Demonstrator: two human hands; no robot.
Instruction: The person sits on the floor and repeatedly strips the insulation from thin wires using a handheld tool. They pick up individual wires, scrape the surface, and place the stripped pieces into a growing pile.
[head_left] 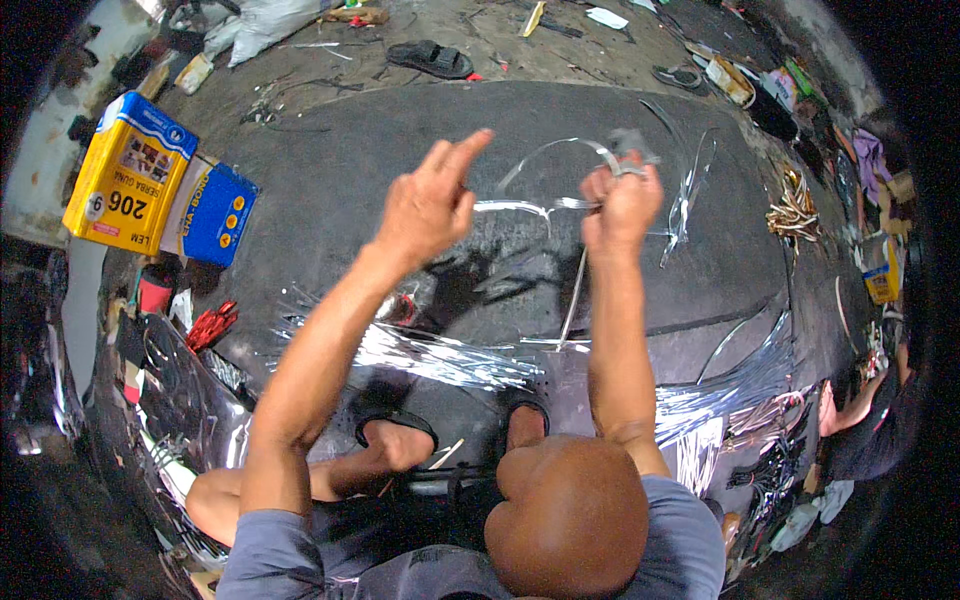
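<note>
My left hand (425, 215) is raised over the dark mat, its index finger stretched out and its thumb apart. A pale, shiny strip (515, 206) runs on the mat from beside that thumb toward my right hand (625, 205). The right fingers are closed around thin silvery strips, one of which arches leftward in a loop (555, 145). At the top of this fist shows a blurred grey piece (635, 145), too smeared to name. Another narrow strip (574, 300) slants down below the right wrist.
Silvery strip bundles lie near my feet (450, 357) and at the right (735, 385). A yellow-and-blue can (130, 175) and a blue box (225, 215) stand left, near red strips (212, 326). Beyond the mat (330, 150) is a black sandal (430, 59). Another person's foot (828, 410) shows at right.
</note>
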